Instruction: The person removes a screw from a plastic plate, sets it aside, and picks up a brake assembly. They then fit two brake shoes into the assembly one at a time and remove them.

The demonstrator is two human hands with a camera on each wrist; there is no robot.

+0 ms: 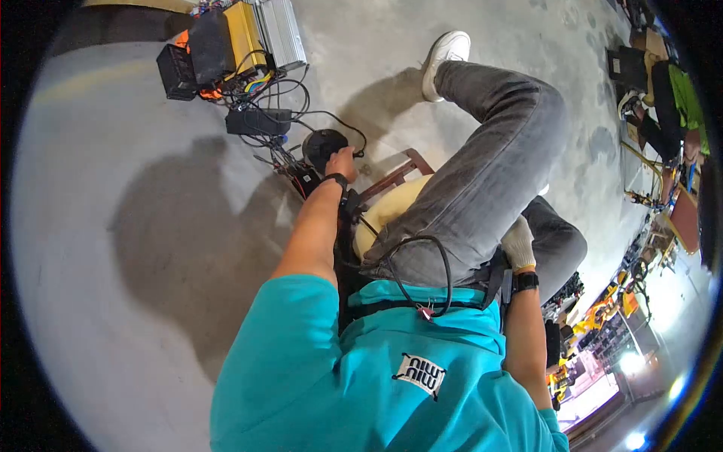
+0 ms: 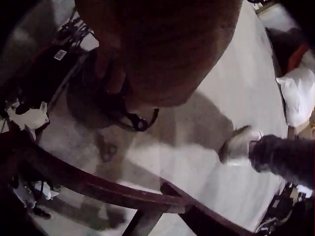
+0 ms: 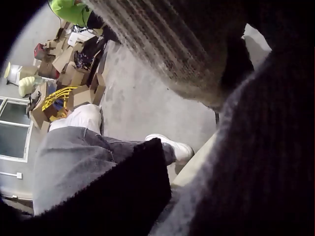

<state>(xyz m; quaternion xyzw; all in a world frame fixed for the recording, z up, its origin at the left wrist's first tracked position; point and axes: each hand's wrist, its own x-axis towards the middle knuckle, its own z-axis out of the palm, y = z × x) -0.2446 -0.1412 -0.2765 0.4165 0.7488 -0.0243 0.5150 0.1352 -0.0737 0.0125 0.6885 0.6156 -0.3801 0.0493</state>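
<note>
My bare left hand [image 1: 343, 164] reaches down to a black round object [image 1: 322, 145] on the floor and grips it with bent fingers. Seen from the left wrist, the fingers [image 2: 115, 76] lie over this dark object, and a thin black loop [image 2: 139, 124] sticks out beside them. The object's exact kind is lost in shadow. My right hand [image 1: 520, 245] wears a pale knitted glove and rests against the inner side of the leg in grey jeans. Ribbed glove fabric [image 3: 162, 44] fills the top of the right wrist view, with nothing showing in that hand.
Black cables [image 1: 290, 113] run to a black power brick [image 1: 258, 121], a yellow box [image 1: 245, 38] and a silver finned case [image 1: 279, 34]. A brown stool frame [image 1: 399, 175] with a cream cushion [image 1: 395, 205] is under me. Cardboard boxes [image 3: 74, 64] stand farther off.
</note>
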